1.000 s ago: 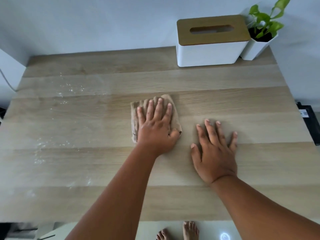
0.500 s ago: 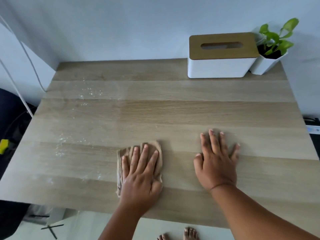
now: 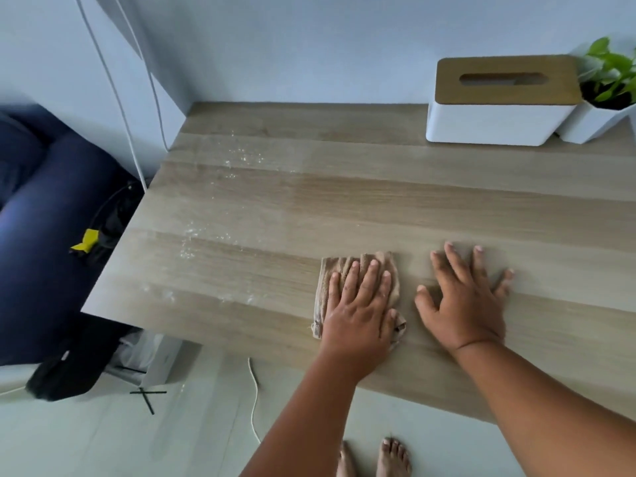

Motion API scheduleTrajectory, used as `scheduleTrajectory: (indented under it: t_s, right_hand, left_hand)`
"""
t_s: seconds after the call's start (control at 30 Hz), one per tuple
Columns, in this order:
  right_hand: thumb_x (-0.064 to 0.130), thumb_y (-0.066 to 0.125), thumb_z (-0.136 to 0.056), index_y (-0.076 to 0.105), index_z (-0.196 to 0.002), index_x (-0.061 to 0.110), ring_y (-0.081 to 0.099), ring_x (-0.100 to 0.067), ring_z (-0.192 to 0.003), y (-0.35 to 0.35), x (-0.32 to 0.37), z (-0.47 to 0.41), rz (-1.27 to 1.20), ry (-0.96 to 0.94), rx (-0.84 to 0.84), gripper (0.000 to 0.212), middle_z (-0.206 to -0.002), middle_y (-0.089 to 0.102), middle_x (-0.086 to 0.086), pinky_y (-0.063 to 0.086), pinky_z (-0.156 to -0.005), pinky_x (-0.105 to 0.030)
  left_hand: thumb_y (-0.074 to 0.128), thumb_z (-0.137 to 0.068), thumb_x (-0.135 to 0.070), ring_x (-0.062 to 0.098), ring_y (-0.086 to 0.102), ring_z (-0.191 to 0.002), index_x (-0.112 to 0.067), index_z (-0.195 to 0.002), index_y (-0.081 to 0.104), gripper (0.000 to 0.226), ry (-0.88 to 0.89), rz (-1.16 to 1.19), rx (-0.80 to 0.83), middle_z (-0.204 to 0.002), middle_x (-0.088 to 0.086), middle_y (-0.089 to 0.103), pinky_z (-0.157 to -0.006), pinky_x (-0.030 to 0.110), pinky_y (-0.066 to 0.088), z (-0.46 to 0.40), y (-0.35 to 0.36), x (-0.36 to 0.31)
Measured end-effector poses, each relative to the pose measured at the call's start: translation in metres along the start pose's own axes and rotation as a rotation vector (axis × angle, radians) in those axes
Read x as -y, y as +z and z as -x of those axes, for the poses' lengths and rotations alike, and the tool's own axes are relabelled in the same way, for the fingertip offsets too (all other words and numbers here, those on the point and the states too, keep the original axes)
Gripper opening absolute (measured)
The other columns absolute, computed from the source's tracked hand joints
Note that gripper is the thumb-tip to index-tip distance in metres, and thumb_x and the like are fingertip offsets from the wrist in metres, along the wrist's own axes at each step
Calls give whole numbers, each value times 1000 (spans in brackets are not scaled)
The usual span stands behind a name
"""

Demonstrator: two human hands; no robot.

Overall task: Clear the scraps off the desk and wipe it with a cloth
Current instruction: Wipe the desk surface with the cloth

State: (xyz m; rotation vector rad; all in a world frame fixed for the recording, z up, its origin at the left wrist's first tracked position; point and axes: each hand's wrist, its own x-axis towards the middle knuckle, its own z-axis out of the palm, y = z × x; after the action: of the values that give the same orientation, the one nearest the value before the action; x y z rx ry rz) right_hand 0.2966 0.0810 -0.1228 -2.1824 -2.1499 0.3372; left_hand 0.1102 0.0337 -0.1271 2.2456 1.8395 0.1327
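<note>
Here, cloth near desk edge — hands flat

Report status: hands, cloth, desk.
Left hand flat on cloth. Right hand flat on desk, bare. White specks unwiped, left side. Nothing blocking.

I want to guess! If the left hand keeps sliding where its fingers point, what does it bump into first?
Probably the white tissue box with a wooden lid; bare wooden desk lies between it and the left hand.
</note>
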Motion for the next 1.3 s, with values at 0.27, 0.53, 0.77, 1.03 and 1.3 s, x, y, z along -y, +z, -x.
scheduleTrajectory:
  t_s: [0.27, 0.53, 0.77, 1.03, 1.3]
  right_hand:
    - [43, 49, -82, 70, -126, 18, 53, -37, -125, -1, 2, 8, -23, -199, -168, 54, -140, 61, -6, 35, -111, -59]
    - [37, 51, -80, 76, -109, 17, 61, -39, -109, 11, 85, 21, -166, -355, -185, 44, -124, 67, -9, 44, -97, -52]
    - [39, 62, -86, 67, -130, 25, 41, -34, -137, 29, 141, -1, -117, -170, -55, 46, -148, 52, -7, 20, -116, -71]
    - [49, 41, -93, 46, -150, 31, 17, -29, -154, 36, 171, -38, -60, -32, -19, 59, -167, 27, -1, 4, -118, -75]
    - [52, 38, -87, 51, -148, 27, 22, -30, -155, 42, 175, -36, -29, -19, -75, 67, -166, 32, -2, 4, -120, -74]
  left_hand:
    - [33, -104, -46, 23, 2, -160, -30, -162, 26, 61, -171, 51, 12, -173, -5, 7, -127, 51, -1, 55, -5, -5]
    - [38, -96, -71, 31, 16, -158, -36, -157, 38, 70, -376, -61, -20, -170, -3, 23, -120, 67, 14, 98, -22, 63]
    - [2, -89, -84, 29, -21, -157, -44, -162, -5, 84, -586, -66, 8, -172, -4, -16, -122, 63, -10, 92, -37, 157]
    - [10, -88, -86, 37, -17, -157, -39, -163, -3, 89, -497, -69, 11, -173, 3, -11, -119, 68, -12, 43, -45, 191]
    - [41, -103, -45, 30, 4, -160, -19, -161, 33, 64, -9, -1, -72, -173, 7, 13, -125, 57, 18, 33, -37, 177]
